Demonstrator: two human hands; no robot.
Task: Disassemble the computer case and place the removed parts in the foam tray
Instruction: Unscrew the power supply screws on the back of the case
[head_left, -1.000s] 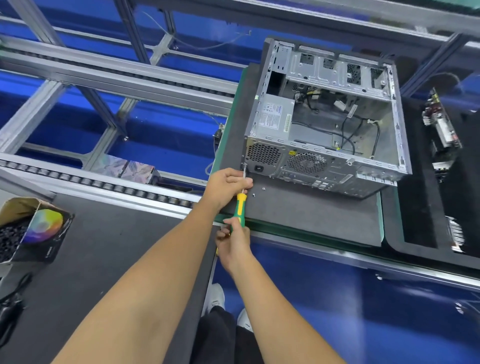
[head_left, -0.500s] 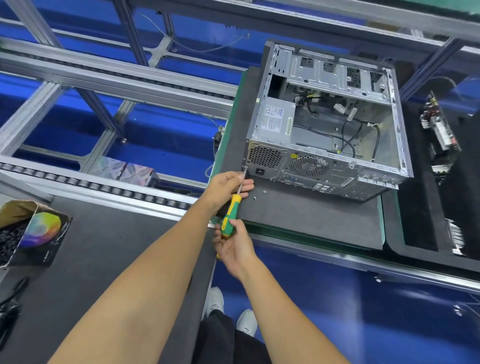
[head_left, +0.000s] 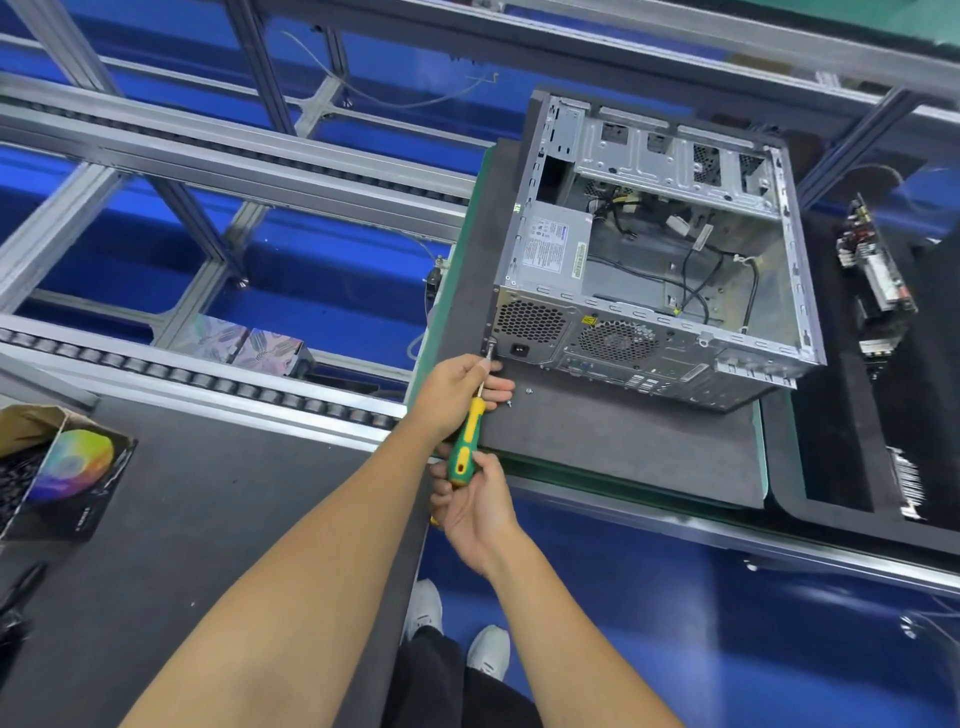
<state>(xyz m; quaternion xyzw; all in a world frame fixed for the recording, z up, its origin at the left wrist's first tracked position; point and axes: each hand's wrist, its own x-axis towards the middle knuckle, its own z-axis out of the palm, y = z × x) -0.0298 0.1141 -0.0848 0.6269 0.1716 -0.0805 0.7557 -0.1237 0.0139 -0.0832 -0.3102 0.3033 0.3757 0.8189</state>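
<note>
The computer case lies on its side on the grey mat, open face up, its rear panel turned toward the person. The foam tray sits just beside the mat on the right, a few removed parts already resting in its slots.

What matters here is the line of the screwdriver. Its long axis runs from the green and yellow handle near the person's body, up and away to the tip, which meets a screw at the lower left corner of the rear panel — so the screw lies straight ahead of the grip, along the shaft.

The left hand is the nearer one to the case; its fingers curl round the thin metal shaft just behind the tip, steadying it against the corner. The right hand sits lower, palm up, fingers wrapped round the butt of the handle. Both forearms reach forward from the lower edge of view, the left one crossing over a dark table.

Two loose screws lie on the mat just right of the left hand — I'd judge the turning is best kept square to the panel.
</note>
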